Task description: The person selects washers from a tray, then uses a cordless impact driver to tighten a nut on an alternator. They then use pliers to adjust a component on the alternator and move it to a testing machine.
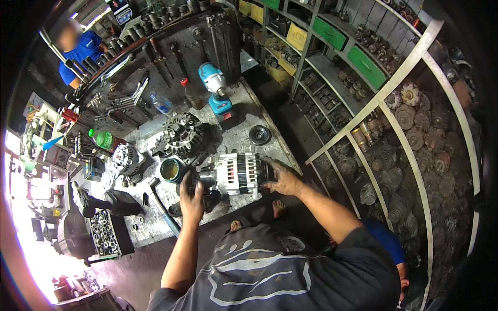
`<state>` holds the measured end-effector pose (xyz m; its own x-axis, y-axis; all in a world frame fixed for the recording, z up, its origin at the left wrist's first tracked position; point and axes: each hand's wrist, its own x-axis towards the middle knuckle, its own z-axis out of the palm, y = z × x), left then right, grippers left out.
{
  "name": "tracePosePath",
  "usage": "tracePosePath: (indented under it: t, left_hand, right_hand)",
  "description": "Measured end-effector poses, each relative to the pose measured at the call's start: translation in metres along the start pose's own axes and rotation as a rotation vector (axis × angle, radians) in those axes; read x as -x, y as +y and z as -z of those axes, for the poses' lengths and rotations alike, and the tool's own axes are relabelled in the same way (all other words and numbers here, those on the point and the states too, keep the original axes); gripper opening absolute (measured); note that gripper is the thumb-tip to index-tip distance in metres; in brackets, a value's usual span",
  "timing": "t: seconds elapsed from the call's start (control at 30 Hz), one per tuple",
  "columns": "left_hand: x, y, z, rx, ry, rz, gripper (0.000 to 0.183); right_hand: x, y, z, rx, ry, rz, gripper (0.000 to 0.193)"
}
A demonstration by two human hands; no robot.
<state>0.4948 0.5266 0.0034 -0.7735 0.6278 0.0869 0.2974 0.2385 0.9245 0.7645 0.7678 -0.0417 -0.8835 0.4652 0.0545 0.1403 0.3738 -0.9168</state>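
A silver alternator (pixel 236 173) lies on its side between my hands, just above or on the near edge of the workbench (pixel 249 109); I cannot tell if it touches. My right hand (pixel 282 179) grips its right end, with dark, greasy fingers curled round it. At the dark left end, my left hand (pixel 192 199) holds on, its fingertips partly hidden. A teal-lined tub (pixel 171 169) of brownish grease stands beside my left hand. Behind it sit a dark, dismantled alternator (pixel 181 133) and a smaller silver alternator housing (pixel 127 159). A black pulley-like disc (pixel 260 135) lies farther right.
A teal cordless impact wrench (pixel 215 90) stands at the back. A hammer (pixel 165 207) lies left of me, near a tray of nuts (pixel 105 233). Metal shelves (pixel 332 78) and a white rack frame (pixel 381 98) hold parts at right. A person in blue (pixel 85 49) is beyond the bench.
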Motion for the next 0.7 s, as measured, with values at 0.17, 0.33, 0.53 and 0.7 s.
tracePosePath:
  t: [0.17,0.33,0.53,0.7]
  left_hand:
    - [-0.032,0.016,-0.058,-0.165,-0.022,0.157,0.057]
    - [-0.028,0.019,-0.058,-0.215,-0.014,0.126,0.056]
    - [-0.028,0.015,-0.066,-0.193,0.075,0.147,0.054]
    - [-0.027,0.020,-0.064,-0.206,0.042,0.154,0.052]
  right_hand:
    - [-0.013,-0.001,0.015,0.076,-0.023,-0.042,0.083]
    - [-0.033,0.010,0.042,-0.767,-0.308,-1.034,0.095]
    - [0.005,0.029,0.057,0.186,-0.032,-0.073,0.086]
    - [0.007,0.004,0.051,-0.089,-0.189,-0.060,0.102]
